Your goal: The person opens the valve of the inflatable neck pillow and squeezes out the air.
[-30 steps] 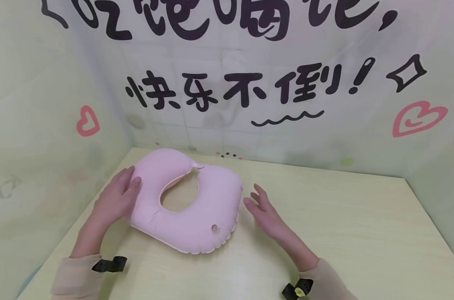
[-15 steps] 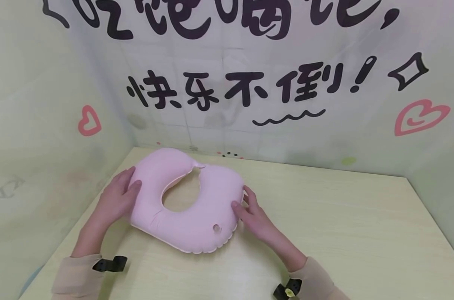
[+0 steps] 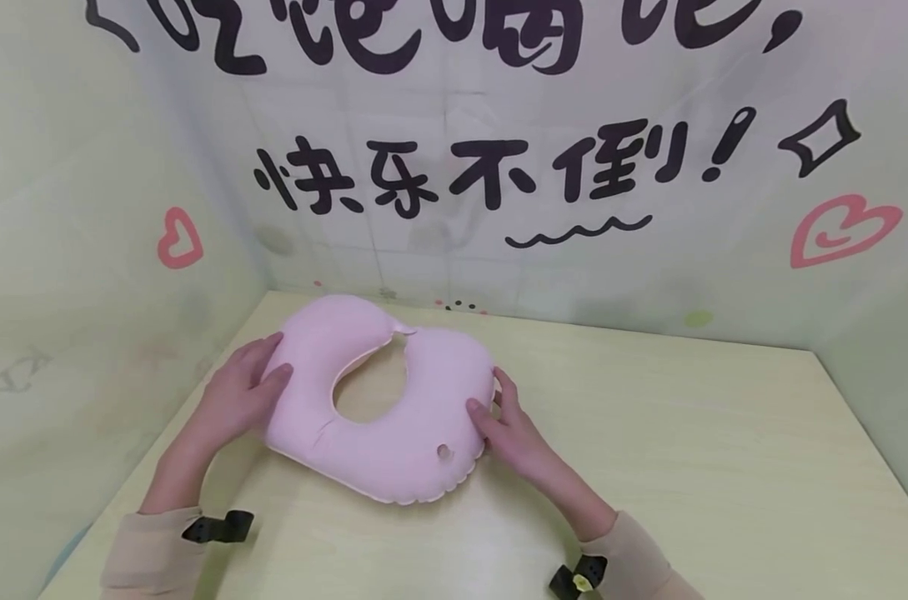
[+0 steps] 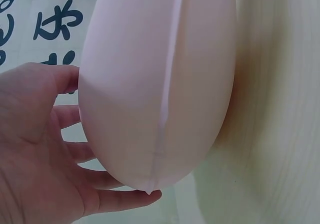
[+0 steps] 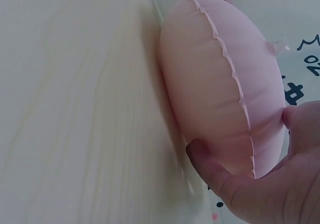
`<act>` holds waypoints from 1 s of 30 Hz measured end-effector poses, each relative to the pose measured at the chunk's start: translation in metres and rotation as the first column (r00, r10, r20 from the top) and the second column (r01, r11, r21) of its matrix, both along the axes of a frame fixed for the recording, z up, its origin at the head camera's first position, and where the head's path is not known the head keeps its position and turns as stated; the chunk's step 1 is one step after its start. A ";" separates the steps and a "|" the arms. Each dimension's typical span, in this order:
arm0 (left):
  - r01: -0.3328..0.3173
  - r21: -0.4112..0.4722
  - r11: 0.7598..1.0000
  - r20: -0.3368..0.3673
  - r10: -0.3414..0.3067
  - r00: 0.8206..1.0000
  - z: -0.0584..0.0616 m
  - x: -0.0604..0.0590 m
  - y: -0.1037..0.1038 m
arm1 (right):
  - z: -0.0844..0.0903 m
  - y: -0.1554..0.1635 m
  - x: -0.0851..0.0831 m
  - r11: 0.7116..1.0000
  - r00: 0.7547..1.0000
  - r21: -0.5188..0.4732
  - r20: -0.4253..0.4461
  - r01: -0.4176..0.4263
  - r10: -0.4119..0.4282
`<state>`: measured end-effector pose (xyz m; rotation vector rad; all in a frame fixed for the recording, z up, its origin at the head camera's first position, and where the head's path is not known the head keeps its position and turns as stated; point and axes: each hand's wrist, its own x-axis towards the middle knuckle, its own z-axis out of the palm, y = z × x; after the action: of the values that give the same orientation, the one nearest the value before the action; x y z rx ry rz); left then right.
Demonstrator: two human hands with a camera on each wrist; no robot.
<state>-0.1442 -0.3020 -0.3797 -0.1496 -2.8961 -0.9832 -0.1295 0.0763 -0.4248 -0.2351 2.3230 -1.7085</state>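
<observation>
A puffed-up pink inflatable neck pillow (image 3: 378, 442) lies on the table, its gap toward the back wall. My left hand (image 3: 243, 387) holds its left side, thumb on the upper face and fingers round the outer edge. In the left wrist view, fingers of that hand (image 4: 45, 144) reach behind and beneath the rounded side of the pillow (image 4: 150, 94). On the opposite side, my right hand (image 3: 514, 429) grips the outer edge between thumb and fingers. The right wrist view has this hand (image 5: 270, 184) at the seamed edge, and a clear valve (image 5: 277, 46) sticks out of the pillow's face.
The pale wooden table (image 3: 686, 467) extends to the right of the pillow. A printed cloth backdrop (image 3: 454, 258) with black characters and hearts stands along the back and both sides. Each sleeve bears a black wrist mount (image 3: 219, 527).
My right hand has moved left onto the pillow's right edge and taken hold of it. The pillow has since shifted slightly right, with my left hand staying on it.
</observation>
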 end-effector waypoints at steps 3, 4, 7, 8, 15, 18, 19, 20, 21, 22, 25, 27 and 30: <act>0.013 0.006 1.000 0.017 -0.013 1.000 0.000 0.001 0.004 | -0.002 0.004 0.001 1.000 1.000 0.005 0.010 0.015 -0.015; 0.016 0.006 1.000 0.025 -0.016 1.000 0.000 0.001 0.005 | -0.003 0.006 0.001 1.000 1.000 0.012 0.010 0.021 -0.021; 0.019 -0.007 1.000 0.040 -0.019 0.999 -0.001 0.003 0.011 | -0.004 0.012 0.002 0.998 0.999 0.039 0.002 0.041 -0.041; 0.020 -0.015 1.000 0.040 -0.020 0.999 -0.002 0.003 0.013 | -0.004 0.014 0.002 0.998 0.999 0.045 0.001 0.047 -0.047; 0.041 -0.050 0.998 0.006 -0.041 0.999 -0.002 0.002 0.026 | -0.006 0.028 -0.001 0.997 0.997 0.035 0.011 0.073 -0.074; 0.060 -0.064 0.996 0.010 -0.060 0.998 -0.001 0.001 0.031 | -0.005 0.034 -0.002 0.996 0.996 0.023 0.020 0.090 -0.091; 0.066 -0.067 0.996 0.016 -0.065 0.998 0.000 0.002 0.033 | -0.005 0.036 -0.002 0.995 0.995 0.019 0.022 0.094 -0.094; 0.069 -0.070 0.995 0.022 -0.068 0.997 0.000 0.002 0.035 | -0.005 0.038 -0.002 0.995 0.995 0.017 0.024 0.097 -0.098; 0.072 -0.074 0.995 0.025 -0.070 0.997 0.000 0.003 0.036 | -0.006 0.040 -0.002 0.995 0.994 0.012 0.027 0.102 -0.102; 0.074 -0.075 0.994 0.032 -0.071 0.997 0.000 0.003 0.038 | -0.006 0.042 -0.002 0.994 0.994 0.007 0.034 0.108 -0.108; 0.081 -0.083 0.993 0.036 -0.079 0.996 0.000 0.003 0.043 | -0.006 0.048 -0.002 0.993 0.992 -0.006 0.042 0.118 -0.117; 0.093 -0.099 0.991 0.037 -0.090 0.995 0.000 0.004 0.047 | -0.005 0.053 -0.002 0.992 0.991 -0.007 0.045 0.127 -0.126; 0.119 -0.122 0.985 0.037 -0.116 0.993 0.000 0.006 0.054 | -0.003 0.061 -0.001 0.990 0.989 -0.009 0.050 0.139 -0.139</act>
<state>-0.1384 -0.2484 -0.3796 -0.3196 -3.0070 -0.8268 -0.1309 0.1374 -0.4282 -0.0337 2.3436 -1.7712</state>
